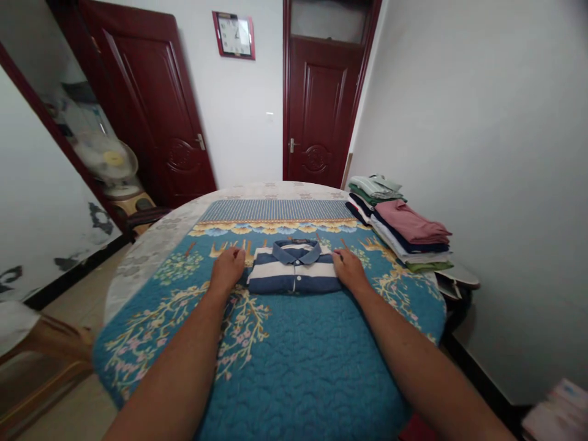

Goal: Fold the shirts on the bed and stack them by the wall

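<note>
A folded striped collared shirt [294, 272], navy and white with a blue collar and white buttons, lies front up on the blue quilted cover. At its left side is my left hand [228, 267], fingers curled closed. Dark fabric or shadow lies between that hand and the shirt, and what the fingertips hold, if anything, is hidden. My right hand [349, 268] is closed at the shirt's right edge, with thumb and fingers pinching the cloth there. The collar points away from me, and the shirt's near edge is straight.
Stacked folded clothes [408, 226] stand at the table's right, near the wall. The floral quilted cover [298, 361] lies over a pale patterned tablecloth [138, 263] on a round table. A wooden chair [50, 343] is at the left, with a fan [110, 158] beyond it.
</note>
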A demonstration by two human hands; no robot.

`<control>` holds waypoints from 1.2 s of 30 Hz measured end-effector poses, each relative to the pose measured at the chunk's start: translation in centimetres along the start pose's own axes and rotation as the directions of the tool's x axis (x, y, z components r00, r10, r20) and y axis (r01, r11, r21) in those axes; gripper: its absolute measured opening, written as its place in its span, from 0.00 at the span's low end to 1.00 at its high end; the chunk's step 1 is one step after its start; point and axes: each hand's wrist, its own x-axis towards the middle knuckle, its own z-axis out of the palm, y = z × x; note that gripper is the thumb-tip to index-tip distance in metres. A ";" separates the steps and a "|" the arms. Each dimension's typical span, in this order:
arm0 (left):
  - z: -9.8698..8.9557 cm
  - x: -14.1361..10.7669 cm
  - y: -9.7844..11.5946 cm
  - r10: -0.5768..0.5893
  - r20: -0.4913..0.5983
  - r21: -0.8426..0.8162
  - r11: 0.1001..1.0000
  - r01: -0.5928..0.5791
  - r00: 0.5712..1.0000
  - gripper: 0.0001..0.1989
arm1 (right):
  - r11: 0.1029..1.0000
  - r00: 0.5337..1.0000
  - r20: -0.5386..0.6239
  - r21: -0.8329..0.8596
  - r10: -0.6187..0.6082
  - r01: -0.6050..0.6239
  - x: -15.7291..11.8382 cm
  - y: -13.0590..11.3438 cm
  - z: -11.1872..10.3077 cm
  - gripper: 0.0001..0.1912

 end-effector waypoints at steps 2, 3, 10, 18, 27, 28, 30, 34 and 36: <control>-0.6 -0.2 0.2 -0.010 0.079 0.029 1.000 0.008 0.997 0.23 | 1.000 1.000 0.005 -0.017 0.024 -0.024 0.3 0.6 -0.2 0.21; -0.6 -0.3 0.4 -0.001 0.108 0.043 0.999 -0.004 0.994 0.22 | 0.999 1.000 0.003 -0.028 0.023 -0.023 0.3 0.7 -0.2 0.21; -0.2 -1.4 2.3 0.079 0.246 0.015 0.996 -0.085 0.966 0.20 | 0.983 0.996 0.073 -0.175 -0.049 0.061 -0.3 0.1 0.3 0.22; -0.2 -1.4 2.4 0.086 0.320 -0.083 0.995 -0.063 0.944 0.22 | 0.967 0.995 0.084 -0.242 -0.060 0.078 -0.5 -0.4 0.3 0.22; 1.6 -2.6 4.7 -0.103 0.347 -0.669 0.670 0.323 0.932 0.18 | 0.977 0.991 0.121 -0.198 -0.052 0.075 -0.6 -0.9 0.3 0.23; 1.7 -2.6 4.8 -0.102 0.412 -0.727 0.562 0.395 0.905 0.18 | 0.978 0.991 0.120 -0.197 -0.052 0.075 -0.6 -0.9 0.3 0.24; 1.5 -2.5 4.9 -0.077 0.527 -0.765 0.393 0.511 0.847 0.17 | 0.980 0.992 0.114 -0.186 -0.054 0.075 -0.7 -1.0 0.2 0.24; 0.9 -2.5 5.1 -0.028 0.631 -0.748 0.243 0.617 0.775 0.16 | 0.989 0.994 0.097 -0.132 -0.052 0.064 -0.7 -1.1 0.1 0.24; 0.6 -2.8 5.3 0.012 0.632 -0.760 0.206 0.617 0.775 0.19 | 0.993 0.995 0.086 -0.101 -0.047 0.055 -0.7 -1.2 0.2 0.24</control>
